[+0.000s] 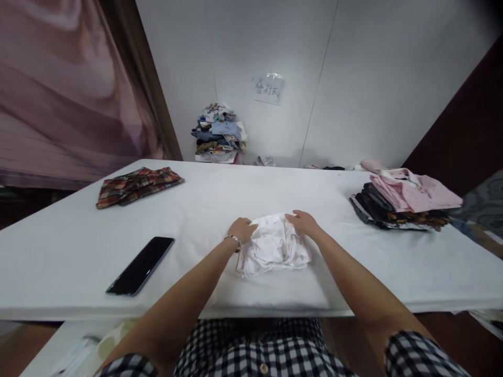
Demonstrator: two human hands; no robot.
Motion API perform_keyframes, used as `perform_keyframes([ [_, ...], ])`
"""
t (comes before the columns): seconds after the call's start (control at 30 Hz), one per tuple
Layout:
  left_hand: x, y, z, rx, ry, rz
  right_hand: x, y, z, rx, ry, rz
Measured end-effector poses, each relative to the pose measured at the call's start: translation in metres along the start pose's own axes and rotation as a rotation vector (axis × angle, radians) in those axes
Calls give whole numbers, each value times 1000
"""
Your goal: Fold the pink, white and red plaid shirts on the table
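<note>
A crumpled white garment lies on the white table just in front of me. My left hand grips its left upper edge, fingers curled into the cloth; a thin bracelet sits on that wrist. My right hand rests on the garment's right upper edge, fingers bent down and holding the fabric. Both forearms reach forward over the table's near edge.
A black phone lies near the left front edge. A folded plaid cloth is at the far left. A stack of folded clothes topped with pink sits at the right. A heap of clothes leans against the wall behind.
</note>
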State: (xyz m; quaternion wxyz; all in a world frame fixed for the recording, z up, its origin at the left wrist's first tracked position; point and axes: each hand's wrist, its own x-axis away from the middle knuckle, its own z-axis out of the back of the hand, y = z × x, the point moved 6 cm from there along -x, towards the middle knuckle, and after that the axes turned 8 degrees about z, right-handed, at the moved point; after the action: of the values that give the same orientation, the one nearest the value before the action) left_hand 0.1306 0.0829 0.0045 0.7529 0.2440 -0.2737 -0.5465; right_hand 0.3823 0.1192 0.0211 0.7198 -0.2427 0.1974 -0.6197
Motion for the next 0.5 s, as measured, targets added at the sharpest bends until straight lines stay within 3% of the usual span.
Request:
perform_keyframes([
  [0.1,-7,11,1,36,16,-12,-9,-2,-2,18,-9,29],
  [0.27,-13,13,2,84,20,8,7,12,-5,-32,-43,74],
  [0.4,-15,14,-9,74,-6,19,7,25,-9,-65,30,80],
  [0.5,-6,12,-6,81,19,-23,8,38,-9,-128,84,87],
])
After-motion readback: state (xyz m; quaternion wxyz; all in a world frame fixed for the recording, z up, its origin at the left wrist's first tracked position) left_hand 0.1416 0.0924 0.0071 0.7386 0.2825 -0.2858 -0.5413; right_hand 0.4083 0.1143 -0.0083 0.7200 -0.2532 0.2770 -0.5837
